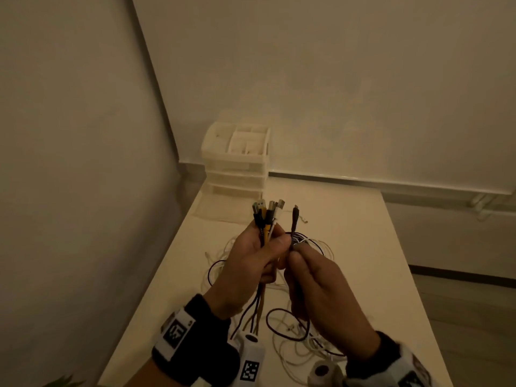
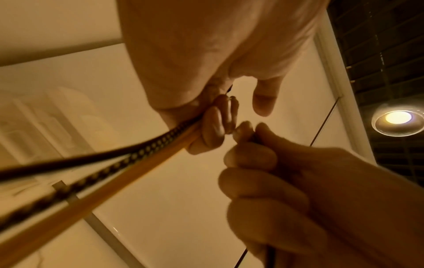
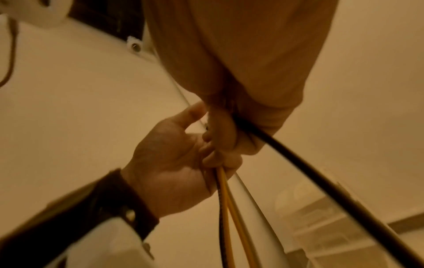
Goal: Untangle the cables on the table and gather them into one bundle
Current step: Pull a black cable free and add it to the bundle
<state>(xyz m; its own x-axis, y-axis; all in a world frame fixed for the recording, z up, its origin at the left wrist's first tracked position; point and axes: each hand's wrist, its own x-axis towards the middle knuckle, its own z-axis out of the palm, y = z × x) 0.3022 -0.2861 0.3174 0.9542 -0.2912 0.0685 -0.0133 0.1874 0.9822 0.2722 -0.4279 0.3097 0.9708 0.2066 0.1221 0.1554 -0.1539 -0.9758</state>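
Several cable ends [image 1: 266,216] gripped in left hand [image 1: 248,263], dark cable [image 1: 294,219] pinched by right hand [image 1: 321,286]

The scene was dim and washed in warm yellow-brown light, with soft grain throughout. A round ceiling lamp [image 2: 398,120] glared in the left wrist view. Wide-angle distortion bent the wall edges, and close cables [image 3: 321,181] blurred in both wrist views.

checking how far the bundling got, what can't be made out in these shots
- Head view: how many cables the left hand grips; its fingers cover the bundle.
- Head view: whether the loose cables on the table are still knotted; too dim and thin.
- Right wrist view: the dark cable's end; the right hand hides it.
- Left wrist view: plug types; out of frame.
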